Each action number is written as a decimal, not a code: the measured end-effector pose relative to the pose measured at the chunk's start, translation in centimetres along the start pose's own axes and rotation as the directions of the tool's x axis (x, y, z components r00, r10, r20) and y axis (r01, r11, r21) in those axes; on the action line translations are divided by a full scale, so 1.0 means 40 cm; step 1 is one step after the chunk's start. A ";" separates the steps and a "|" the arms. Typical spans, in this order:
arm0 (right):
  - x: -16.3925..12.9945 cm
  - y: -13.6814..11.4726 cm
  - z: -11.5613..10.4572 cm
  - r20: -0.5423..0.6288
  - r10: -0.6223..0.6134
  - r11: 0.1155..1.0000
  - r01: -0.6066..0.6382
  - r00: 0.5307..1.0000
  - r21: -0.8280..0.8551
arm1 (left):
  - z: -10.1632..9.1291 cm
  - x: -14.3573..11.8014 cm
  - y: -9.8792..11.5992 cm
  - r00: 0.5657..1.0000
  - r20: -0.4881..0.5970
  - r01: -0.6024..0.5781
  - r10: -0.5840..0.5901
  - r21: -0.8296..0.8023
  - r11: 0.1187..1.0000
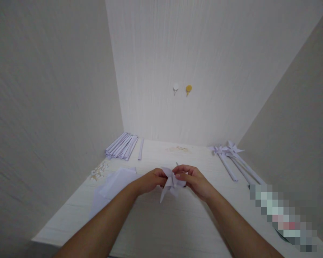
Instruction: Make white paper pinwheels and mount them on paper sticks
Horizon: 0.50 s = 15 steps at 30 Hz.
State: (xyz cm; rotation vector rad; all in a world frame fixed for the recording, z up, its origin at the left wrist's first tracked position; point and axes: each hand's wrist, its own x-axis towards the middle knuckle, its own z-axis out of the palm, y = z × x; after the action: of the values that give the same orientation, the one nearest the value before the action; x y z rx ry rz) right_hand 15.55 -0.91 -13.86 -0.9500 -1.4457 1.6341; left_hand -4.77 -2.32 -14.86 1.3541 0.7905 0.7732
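Observation:
A white paper pinwheel (172, 183) is held between my two hands over the middle of the table. My left hand (154, 180) grips it from the left, its fingertips partly hidden behind the folded blades. On the other side, my right hand (191, 179) pinches the paper near the pinwheel's centre between thumb and fingers. One blade points down toward me and another points up. Whether a stick is joined behind the pinwheel cannot be made out.
Loose white paper sheets (118, 182) lie left of my hands. Behind them is a pile of rolled paper sticks (121, 146), with one single stick (141, 149) beside it. Several finished pinwheels on sticks (226, 165) lie at right, near a blurred-out object (282, 218). Walls enclose the table.

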 end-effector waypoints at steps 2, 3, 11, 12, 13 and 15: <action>-0.003 -0.003 0.001 0.021 0.012 1.000 -0.012 1.000 0.006 | -0.002 -0.001 -0.004 1.000 -0.001 0.001 -0.001 -0.003 1.000; -0.004 -0.004 0.001 0.036 0.019 1.000 -0.019 0.999 0.007 | -0.003 -0.001 -0.005 1.000 -0.004 0.001 -0.001 -0.004 1.000; -0.004 -0.004 0.002 0.110 0.016 1.000 -0.015 0.994 -0.012 | -0.001 -0.003 -0.010 0.999 -0.017 0.049 -0.049 -0.027 0.998; -0.004 -0.005 0.003 0.121 0.017 1.000 -0.016 0.992 -0.012 | 0.002 -0.003 -0.010 0.998 -0.017 0.058 -0.059 -0.033 0.998; -0.005 -0.007 0.005 0.130 0.018 1.000 -0.016 0.991 -0.012 | 0.003 -0.003 -0.009 0.998 -0.018 0.067 -0.068 -0.038 0.997; -0.005 -0.009 0.007 0.141 0.015 1.000 -0.013 0.990 -0.017 | 0.006 -0.002 -0.009 0.996 -0.017 0.084 -0.085 -0.044 0.996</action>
State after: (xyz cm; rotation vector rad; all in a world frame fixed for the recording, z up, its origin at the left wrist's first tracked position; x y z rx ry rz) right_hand 15.41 -1.17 -13.45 -0.8701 -1.5519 1.7317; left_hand -4.61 -2.55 -15.20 1.2691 0.8359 0.7334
